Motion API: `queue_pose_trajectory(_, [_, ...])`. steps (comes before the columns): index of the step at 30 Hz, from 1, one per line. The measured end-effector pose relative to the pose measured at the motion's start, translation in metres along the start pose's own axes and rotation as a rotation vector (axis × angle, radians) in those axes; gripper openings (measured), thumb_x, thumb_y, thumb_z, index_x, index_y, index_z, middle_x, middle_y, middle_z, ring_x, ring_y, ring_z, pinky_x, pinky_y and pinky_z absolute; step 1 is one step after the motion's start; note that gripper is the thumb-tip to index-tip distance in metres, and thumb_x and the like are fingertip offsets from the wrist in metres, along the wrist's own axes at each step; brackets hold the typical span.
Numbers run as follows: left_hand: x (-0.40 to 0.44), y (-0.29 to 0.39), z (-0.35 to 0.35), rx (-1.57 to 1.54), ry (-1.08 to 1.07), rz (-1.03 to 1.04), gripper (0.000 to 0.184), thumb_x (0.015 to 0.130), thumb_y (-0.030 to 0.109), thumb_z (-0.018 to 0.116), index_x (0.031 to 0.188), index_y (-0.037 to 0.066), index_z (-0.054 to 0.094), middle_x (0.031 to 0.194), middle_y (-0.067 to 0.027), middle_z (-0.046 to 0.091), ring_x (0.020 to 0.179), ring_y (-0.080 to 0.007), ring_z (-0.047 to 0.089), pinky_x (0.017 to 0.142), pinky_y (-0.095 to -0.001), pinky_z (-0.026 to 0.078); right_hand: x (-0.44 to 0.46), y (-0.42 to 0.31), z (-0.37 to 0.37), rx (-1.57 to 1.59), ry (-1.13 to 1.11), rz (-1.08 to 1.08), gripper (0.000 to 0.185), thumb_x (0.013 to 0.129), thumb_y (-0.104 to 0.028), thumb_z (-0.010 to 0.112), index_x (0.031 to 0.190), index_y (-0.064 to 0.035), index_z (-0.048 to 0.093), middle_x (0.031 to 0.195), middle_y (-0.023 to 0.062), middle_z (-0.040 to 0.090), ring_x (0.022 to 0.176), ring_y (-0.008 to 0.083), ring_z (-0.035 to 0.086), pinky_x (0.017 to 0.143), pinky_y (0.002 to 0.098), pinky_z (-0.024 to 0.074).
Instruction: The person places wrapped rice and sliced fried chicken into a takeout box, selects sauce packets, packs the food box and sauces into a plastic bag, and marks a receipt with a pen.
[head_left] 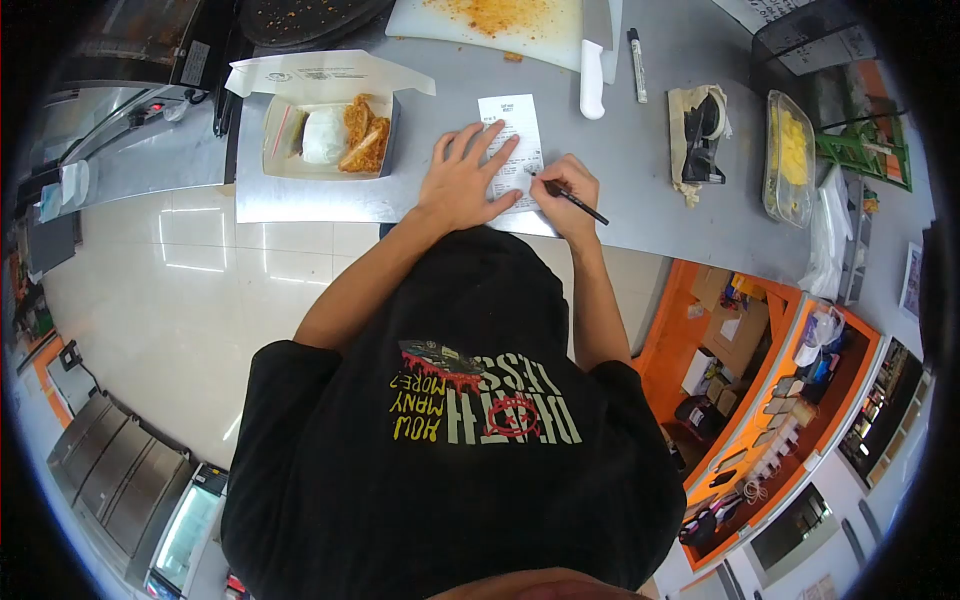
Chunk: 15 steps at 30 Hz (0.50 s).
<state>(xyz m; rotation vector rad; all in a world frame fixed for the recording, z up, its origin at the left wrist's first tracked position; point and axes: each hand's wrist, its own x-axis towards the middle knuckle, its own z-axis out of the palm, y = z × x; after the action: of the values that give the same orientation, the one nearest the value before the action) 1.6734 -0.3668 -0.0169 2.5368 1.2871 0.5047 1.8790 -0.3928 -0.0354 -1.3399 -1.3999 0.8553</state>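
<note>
A printed paper receipt lies on the steel counter in front of me. My left hand rests flat on its left side, fingers spread. With my right hand I grip a black pen, its tip at the receipt's right part. To the left stands an open takeaway box with a white wrapped bundle and pieces of breaded fried food inside. The print under my left fingers is hidden.
Behind the receipt is a stained white cutting board, with a white-handled knife on its right. Further right are a marker, a tape dispenser and a clear container of yellow food. A dark round pan sits back left.
</note>
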Motion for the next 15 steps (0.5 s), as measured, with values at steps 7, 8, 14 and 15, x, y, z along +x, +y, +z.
queue_pose_trajectory(7, [0.001,0.001,-0.002,0.010,-0.021,-0.008,0.075,0.085,0.054,0.065,0.147,0.016,0.050,0.156,-0.0101,0.039,0.141,-0.0324,0.035,0.114,-0.0537,0.025,0.030,-0.020,0.006,-0.141,-0.134,-0.067,0.013,0.071,-0.001,0.075,0.075,0.0000,0.062,0.074,0.0079,0.056,0.063,0.0172,0.059,0.058,0.0285,0.0461])
queue_pose_trajectory(8, [0.000,0.001,-0.002,0.005,-0.016,-0.012,0.075,0.085,0.055,0.066,0.147,0.016,0.050,0.157,-0.0099,0.039,0.141,-0.0323,0.034,0.114,-0.0537,0.025,0.036,-0.020,0.007,-0.114,-0.119,-0.056,0.015,0.070,-0.001,0.075,0.076,0.0006,0.062,0.075,0.0094,0.056,0.065,0.0195,0.059,0.059,0.0294,0.0453])
queue_pose_trajectory(14, [0.000,0.000,-0.002,-0.002,-0.033,-0.023,0.076,0.085,0.056,0.065,0.148,0.014,0.049,0.157,-0.0093,0.039,0.141,-0.0319,0.034,0.114,-0.0535,0.024,0.014,-0.028,-0.030,-0.172,-0.356,0.044,0.016,0.067,0.000,0.073,0.073,0.0005,0.058,0.072,0.0093,0.053,0.061,0.0208,0.056,0.057,0.0313,0.0448])
queue_pose_trajectory(15, [0.002,0.000,-0.002,-0.004,-0.025,-0.030,0.078,0.085,0.056,0.065,0.148,0.013,0.049,0.157,-0.0093,0.039,0.142,-0.0315,0.034,0.115,-0.0533,0.024,0.015,-0.030,-0.036,-0.215,-0.351,0.053,0.016,0.067,0.000,0.072,0.072,0.0005,0.057,0.071,0.0091,0.053,0.061,0.0212,0.056,0.057,0.0313,0.0450])
